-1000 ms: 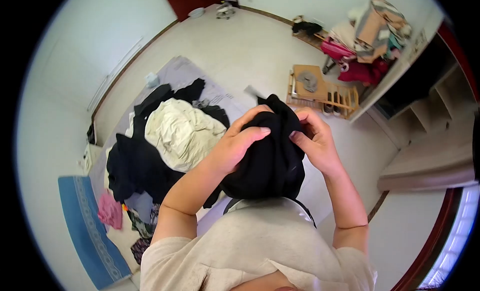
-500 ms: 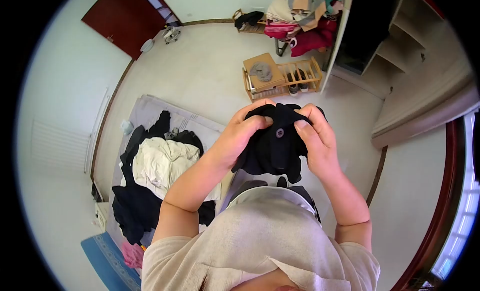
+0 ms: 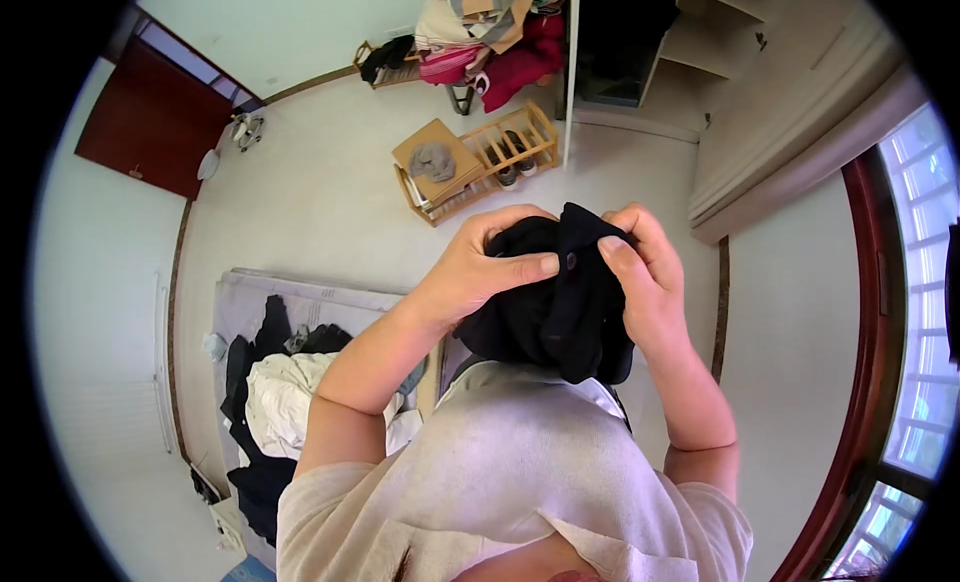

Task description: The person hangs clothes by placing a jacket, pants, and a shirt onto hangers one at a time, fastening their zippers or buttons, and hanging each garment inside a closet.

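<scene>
Between both hands, in front of my chest, is a bunched black garment with a small round button near its upper edge. My left hand grips its left side, thumb lying on the cloth just left of the button and fingers behind. At the upper right, my right hand pinches the edge, thumb in front and fingers folded behind. The cloth hangs in folds below the hands, so its full shape is hidden.
On the left, a low bed holds a white cloth pile and dark clothes. Ahead stands a wooden rack with shoes and a box bearing a grey cloth. A cabinet and window are right.
The view has turned, so the room appears shifted left. The left thumb now lies beside the button, and the right hand has pulled the garment's edge up into a peak.
</scene>
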A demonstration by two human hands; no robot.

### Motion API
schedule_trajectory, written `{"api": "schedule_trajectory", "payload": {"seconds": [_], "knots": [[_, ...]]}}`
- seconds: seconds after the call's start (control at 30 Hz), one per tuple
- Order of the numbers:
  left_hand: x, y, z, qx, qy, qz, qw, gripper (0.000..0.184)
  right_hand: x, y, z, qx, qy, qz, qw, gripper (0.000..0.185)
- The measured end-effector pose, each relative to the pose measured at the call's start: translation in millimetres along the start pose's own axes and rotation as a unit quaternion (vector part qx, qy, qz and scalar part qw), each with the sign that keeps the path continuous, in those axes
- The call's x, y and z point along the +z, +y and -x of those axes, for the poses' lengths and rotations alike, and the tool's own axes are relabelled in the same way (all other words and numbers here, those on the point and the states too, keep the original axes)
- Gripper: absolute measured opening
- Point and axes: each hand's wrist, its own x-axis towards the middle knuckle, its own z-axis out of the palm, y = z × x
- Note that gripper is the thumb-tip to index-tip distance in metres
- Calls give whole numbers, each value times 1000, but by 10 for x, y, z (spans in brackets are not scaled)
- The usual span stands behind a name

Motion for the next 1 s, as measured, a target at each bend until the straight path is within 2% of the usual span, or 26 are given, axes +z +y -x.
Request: {"api": "schedule_trajectory", "payload": {"seconds": [0.13,0.2,0.23,0.33,0.37,0.4,0.43,0.47,0.5,0.53,0.57,0.6,0.63,0.67,0.73,0.77,0.8,0.83,0.87,0.97,1.0], "knots": [[-565,-77,-596,-31,-153,-185,970,36,-185,-24,-372,-63,99,13,993,4],[-963,-248,-975,-59,-253,-276,926,40,-418,-5,-598,-140,86,-3,986,6],[-1076,-288,-1108,-34,-274,-272,922,45,-472,-10,-700,-166,98,43,980,8],[-1432,-482,-1470,14,-248,-272,930,47,-535,15,-886,-198,110,132,965,14],[-1552,-363,-1633,67,-298,-306,902,46,-531,51,-935,-206,108,146,962,15],[-1699,-410,-1840,4,-300,-171,939,47,-535,88,-1015,-214,108,160,957,15],[-1846,-526,-2055,-61,-298,-33,952,48,-552,127,-1107,-244,73,176,951,14],[-1928,-619,-2229,-128,-291,105,942,49,-569,173,-1170,-271,39,191,943,14],[-1883,-636,-2398,-182,-247,-18,952,53,-593,225,-1232,-296,5,206,933,14],[-1806,-752,-2546,-209,-252,-113,938,60,-608,278,-1278,-297,-26,204,933,12],[-1752,-962,-2603,-82,-299,-286,907,67,-614,296,-1325,-281,-26,222,933,15],[-1686,-1122,-2622,53,-328,-446,831,74,-627,307,-1377,-267,-28,238,934,21],[-1568,-1139,-2654,-35,-380,-408,830,85,-656,353,-1403,-250,-7,256,934,22],[-1475,-1119,-2685,-89,-405,-376,828,71,-720,386,-1443,-241,0,254,937,22],[-1462,-1299,-2819,-85,-344,-292,889,54,-905,445,-1522,-229,16,248,941,23],[-1526,-1337,-2965,-67,-244,-236,938,45,-1010,469,-1553,-226,11,244,943,24],[-1505,-1086,-3164,-48,-140,-179,973,36,-1121,502,-1616,-204,17,260,944,24],[-1524,-904,-3305,-91,-62,-85,990,34,-1234,527,-1665,-182,21,276,944,24],[-1510,-743,-3410,-131,20,12,991,31,-1369,549,-1708,-159,21,292,943,24],[-1072,-350,-3638,-155,102,38,982,28,-1865,848,-1918,-32,61,256,964,32],[-946,-317,-3729,-139,67,69,986,36,-2008,897,-2031,10,80,237,968,36]]}}
